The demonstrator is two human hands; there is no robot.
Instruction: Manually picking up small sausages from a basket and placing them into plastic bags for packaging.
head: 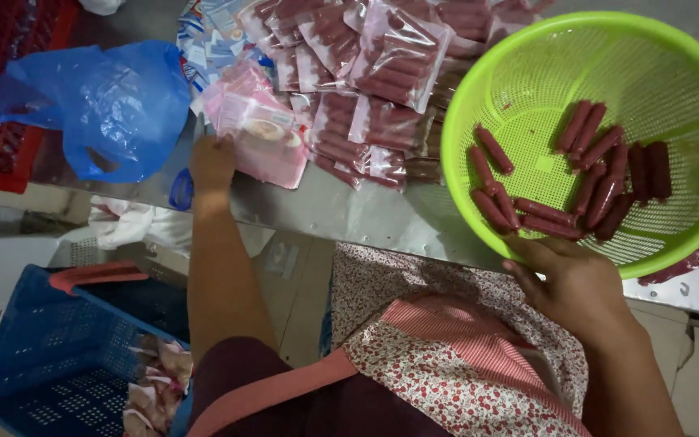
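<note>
My left hand (213, 162) reaches forward onto the metal table (349, 212) and touches a stack of pink flat packets (259, 129). My right hand (569, 279) holds the near rim of a lime green plastic basket (479, 97), fingers curled over its edge next to the sausages. Inside the basket lie several loose dark red sausages (600, 178). Behind the pink packets sits a heap of clear bags filled with sausages (382, 73).
A crumpled blue plastic bag (99, 105) lies at the table's left, over a red crate (2, 97). A blue crate (50, 356) with packed items stands on the floor at lower left. A floral apron (446, 356) covers my lap.
</note>
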